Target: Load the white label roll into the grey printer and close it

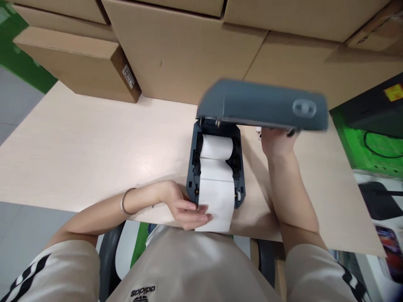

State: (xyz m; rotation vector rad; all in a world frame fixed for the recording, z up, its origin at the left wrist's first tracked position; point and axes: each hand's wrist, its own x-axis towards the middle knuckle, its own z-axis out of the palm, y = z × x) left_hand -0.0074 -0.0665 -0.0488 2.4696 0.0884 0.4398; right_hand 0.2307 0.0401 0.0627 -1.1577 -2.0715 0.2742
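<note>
On the table before me stands a dark blue-grey label printer (191,167) with its lid (258,102) swung up and tilted to the right. Inside sits a roll of white labels (217,147), and its strip (217,201) runs out over the printer's front edge toward me. My left hand (189,209) is at the front left corner, fingers stretched out and touching the strip's left edge. My right hand (278,140) is under the raised lid, at its underside; the lid hides most of its fingers.
Large cardboard boxes (182,58) line the table's far side, with a smaller flat box (82,67) at the left. To the right are a black device (371,113), a cable (378,153) and a phone-like screen (392,247). The table's near edge meets my body.
</note>
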